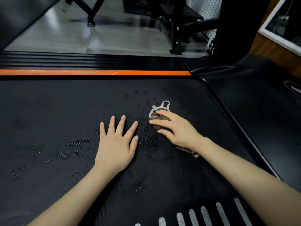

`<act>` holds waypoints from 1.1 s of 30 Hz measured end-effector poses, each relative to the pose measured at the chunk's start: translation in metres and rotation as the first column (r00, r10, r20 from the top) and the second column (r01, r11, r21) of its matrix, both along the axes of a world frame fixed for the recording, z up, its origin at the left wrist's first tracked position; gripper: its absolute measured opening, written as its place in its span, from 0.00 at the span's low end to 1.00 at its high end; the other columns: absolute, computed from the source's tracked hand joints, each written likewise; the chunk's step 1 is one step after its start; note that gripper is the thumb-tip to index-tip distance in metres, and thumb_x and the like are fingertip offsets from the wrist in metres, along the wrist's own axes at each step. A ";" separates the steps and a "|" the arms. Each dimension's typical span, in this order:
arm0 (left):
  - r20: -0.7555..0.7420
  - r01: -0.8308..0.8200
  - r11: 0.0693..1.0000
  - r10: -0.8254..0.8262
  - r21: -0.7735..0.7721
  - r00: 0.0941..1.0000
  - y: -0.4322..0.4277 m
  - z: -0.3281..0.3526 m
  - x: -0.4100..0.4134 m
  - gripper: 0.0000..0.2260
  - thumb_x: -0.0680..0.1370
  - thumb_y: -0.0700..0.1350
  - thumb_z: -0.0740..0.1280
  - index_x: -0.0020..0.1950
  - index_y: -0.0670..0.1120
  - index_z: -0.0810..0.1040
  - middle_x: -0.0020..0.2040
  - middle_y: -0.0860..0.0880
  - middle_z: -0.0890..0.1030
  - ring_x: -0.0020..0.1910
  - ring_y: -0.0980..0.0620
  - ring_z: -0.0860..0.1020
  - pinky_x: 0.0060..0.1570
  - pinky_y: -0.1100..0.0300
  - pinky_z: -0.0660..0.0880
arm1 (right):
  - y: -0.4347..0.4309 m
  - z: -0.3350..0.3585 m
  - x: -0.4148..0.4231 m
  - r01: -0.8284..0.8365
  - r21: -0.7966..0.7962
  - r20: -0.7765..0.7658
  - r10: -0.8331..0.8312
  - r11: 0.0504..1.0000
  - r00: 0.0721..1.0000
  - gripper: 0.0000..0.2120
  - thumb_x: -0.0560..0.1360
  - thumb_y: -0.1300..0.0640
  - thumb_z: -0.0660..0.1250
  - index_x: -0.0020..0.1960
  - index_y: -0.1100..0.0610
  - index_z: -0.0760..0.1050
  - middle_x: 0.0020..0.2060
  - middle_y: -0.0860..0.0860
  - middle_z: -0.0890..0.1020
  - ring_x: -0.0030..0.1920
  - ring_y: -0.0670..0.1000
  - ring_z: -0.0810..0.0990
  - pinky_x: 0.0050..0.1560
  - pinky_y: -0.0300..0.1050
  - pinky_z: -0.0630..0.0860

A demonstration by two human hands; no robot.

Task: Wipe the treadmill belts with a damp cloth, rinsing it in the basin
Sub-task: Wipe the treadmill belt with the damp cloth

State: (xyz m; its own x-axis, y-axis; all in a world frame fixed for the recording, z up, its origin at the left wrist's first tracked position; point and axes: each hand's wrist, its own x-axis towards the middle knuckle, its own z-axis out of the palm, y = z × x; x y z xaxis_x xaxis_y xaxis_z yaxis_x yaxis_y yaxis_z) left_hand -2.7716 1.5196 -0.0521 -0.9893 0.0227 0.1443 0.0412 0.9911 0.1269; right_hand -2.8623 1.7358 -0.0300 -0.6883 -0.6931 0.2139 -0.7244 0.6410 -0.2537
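Note:
The black textured treadmill belt (65, 103) fills most of the view, with wet patches and droplets across its middle. My left hand (116, 142) lies flat on the belt, fingers spread. Just to its right, my right hand (176, 129) presses down on a dark brown cloth (154, 114) with a pale trim and a small loop at its far end. The fingers curve over the bunched cloth, and a bit of it sticks out under my wrist. No basin is in view.
An orange stripe (97, 72) and a ribbed black side rail (81, 61) run along the belt's far edge. The black motor cover (260, 98) rises at the right. Beyond lie a grey floor and black gym equipment frames (176, 30).

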 end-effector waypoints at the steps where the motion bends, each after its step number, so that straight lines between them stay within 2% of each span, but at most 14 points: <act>1: -0.004 -0.001 1.000 0.001 0.000 1.000 0.000 -0.001 0.000 0.24 0.79 0.58 0.48 0.71 0.53 0.70 0.70 0.41 0.70 0.70 0.34 0.65 0.67 0.34 0.59 | -0.002 -0.002 -0.008 0.057 -0.014 -0.023 -0.057 0.998 0.998 0.17 0.77 0.49 0.61 0.66 0.45 0.73 0.69 0.52 0.69 0.69 0.54 0.67 0.65 0.49 0.68; 3: -0.003 -0.002 1.000 0.002 -0.001 1.000 -0.001 -0.002 0.001 0.24 0.79 0.58 0.48 0.71 0.54 0.70 0.70 0.41 0.70 0.70 0.35 0.65 0.67 0.34 0.60 | -0.010 -0.003 -0.035 0.232 -0.027 -0.025 -0.232 0.972 0.972 0.17 0.78 0.52 0.62 0.67 0.46 0.72 0.68 0.52 0.69 0.67 0.56 0.68 0.66 0.53 0.68; 5: 0.009 -0.009 1.000 0.009 0.004 1.000 -0.002 -0.002 0.000 0.24 0.79 0.58 0.47 0.71 0.55 0.69 0.71 0.42 0.70 0.71 0.36 0.65 0.68 0.35 0.59 | -0.020 -0.001 -0.063 0.399 -0.028 0.044 -0.397 0.917 0.917 0.19 0.78 0.50 0.60 0.69 0.46 0.69 0.68 0.51 0.69 0.65 0.58 0.69 0.64 0.54 0.69; 7: 0.027 -0.016 1.000 0.015 0.016 1.000 -0.003 0.000 -0.001 0.25 0.79 0.59 0.46 0.72 0.56 0.68 0.72 0.43 0.68 0.72 0.37 0.63 0.69 0.35 0.57 | -0.028 0.000 -0.067 0.459 -0.016 0.066 -0.457 0.888 0.887 0.20 0.78 0.48 0.60 0.70 0.46 0.66 0.67 0.51 0.69 0.64 0.58 0.70 0.61 0.53 0.70; 9: 0.032 -0.011 1.000 0.010 0.015 0.999 -0.002 0.001 -0.001 0.25 0.79 0.59 0.46 0.72 0.56 0.68 0.72 0.43 0.68 0.72 0.37 0.62 0.70 0.35 0.56 | -0.029 0.001 -0.039 0.403 -0.026 0.053 -0.402 0.915 0.914 0.20 0.78 0.49 0.61 0.69 0.47 0.68 0.68 0.51 0.69 0.64 0.57 0.71 0.62 0.51 0.69; 13: 0.034 0.000 1.000 0.000 0.007 0.999 -0.002 -0.001 -0.001 0.25 0.79 0.59 0.47 0.72 0.55 0.68 0.72 0.43 0.68 0.72 0.36 0.62 0.69 0.35 0.56 | -0.016 0.000 0.052 0.110 -0.049 0.071 -0.106 0.993 0.992 0.20 0.76 0.45 0.57 0.66 0.45 0.72 0.68 0.50 0.72 0.65 0.53 0.73 0.61 0.49 0.70; 16: 0.036 0.005 1.000 -0.005 0.010 0.999 -0.002 -0.001 0.000 0.25 0.79 0.59 0.47 0.72 0.55 0.68 0.72 0.43 0.68 0.72 0.36 0.63 0.69 0.35 0.57 | -0.007 -0.003 0.049 0.023 -0.051 0.037 -0.021 0.998 0.999 0.19 0.76 0.48 0.58 0.65 0.46 0.74 0.66 0.50 0.73 0.64 0.54 0.73 0.62 0.50 0.71; 17: 0.042 0.004 1.000 -0.004 0.015 0.999 -0.002 0.000 0.001 0.25 0.79 0.60 0.46 0.72 0.56 0.67 0.73 0.43 0.67 0.73 0.37 0.62 0.70 0.36 0.56 | -0.009 -0.002 0.035 0.054 -0.044 0.009 -0.054 0.998 0.998 0.18 0.76 0.50 0.59 0.65 0.46 0.74 0.65 0.49 0.74 0.62 0.55 0.74 0.62 0.52 0.72; 19: 0.067 0.004 0.999 -0.007 0.043 0.998 -0.003 0.002 0.000 0.28 0.77 0.62 0.42 0.74 0.57 0.64 0.75 0.44 0.63 0.75 0.38 0.57 0.72 0.38 0.49 | -0.016 0.001 -0.006 0.246 -0.037 0.000 -0.246 0.969 0.969 0.17 0.78 0.53 0.60 0.66 0.47 0.72 0.65 0.48 0.72 0.62 0.56 0.72 0.61 0.54 0.72; 21: 0.064 0.017 0.998 -0.021 0.063 0.998 -0.007 0.005 -0.003 0.29 0.76 0.63 0.41 0.74 0.58 0.62 0.75 0.44 0.62 0.75 0.39 0.56 0.72 0.38 0.46 | -0.021 0.002 -0.046 0.456 -0.047 0.059 -0.453 0.889 0.890 0.18 0.79 0.53 0.59 0.68 0.46 0.69 0.66 0.49 0.70 0.63 0.57 0.71 0.60 0.51 0.71; 24: 0.023 0.012 1.000 -0.013 0.011 1.000 -0.026 0.013 -0.017 0.28 0.77 0.62 0.43 0.73 0.56 0.65 0.73 0.44 0.67 0.73 0.37 0.61 0.70 0.34 0.48 | -0.028 0.002 -0.074 0.548 -0.028 0.087 -0.544 0.836 0.834 0.18 0.80 0.53 0.58 0.70 0.48 0.67 0.67 0.51 0.69 0.62 0.59 0.71 0.59 0.51 0.69; 27: 0.079 -0.066 0.997 0.069 -0.030 0.995 -0.050 0.014 -0.032 0.33 0.73 0.64 0.34 0.76 0.59 0.58 0.77 0.47 0.59 0.76 0.39 0.53 0.71 0.36 0.43 | -0.032 0.006 -0.073 0.549 -0.022 0.097 -0.545 0.835 0.833 0.19 0.79 0.52 0.58 0.70 0.48 0.66 0.66 0.52 0.69 0.61 0.60 0.72 0.59 0.52 0.70; 30: 0.116 -0.102 0.995 0.102 -0.009 0.988 -0.056 0.008 -0.039 0.36 0.71 0.64 0.30 0.77 0.60 0.52 0.78 0.49 0.53 0.76 0.40 0.47 0.72 0.38 0.42 | -0.038 0.012 -0.050 0.525 -0.012 0.099 -0.521 0.851 0.848 0.18 0.79 0.52 0.60 0.69 0.48 0.68 0.67 0.50 0.70 0.61 0.58 0.73 0.60 0.50 0.70; 33: 0.090 -0.100 0.995 0.099 0.001 0.991 -0.055 0.005 -0.039 0.35 0.71 0.63 0.31 0.77 0.59 0.53 0.78 0.49 0.53 0.76 0.40 0.47 0.73 0.39 0.42 | -0.057 0.001 0.008 0.210 -0.072 0.055 -0.207 0.975 0.977 0.18 0.76 0.51 0.62 0.66 0.48 0.72 0.66 0.51 0.72 0.60 0.56 0.76 0.59 0.49 0.72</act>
State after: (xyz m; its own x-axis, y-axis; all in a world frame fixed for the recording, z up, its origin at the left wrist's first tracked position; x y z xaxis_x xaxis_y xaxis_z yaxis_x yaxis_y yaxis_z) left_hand -2.8106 1.4649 -0.0474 -0.9955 -0.0773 0.0547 -0.0696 0.9889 0.1314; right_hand -2.8539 1.6785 -0.0287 -0.8266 -0.5160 0.2248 -0.5628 0.7540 -0.3388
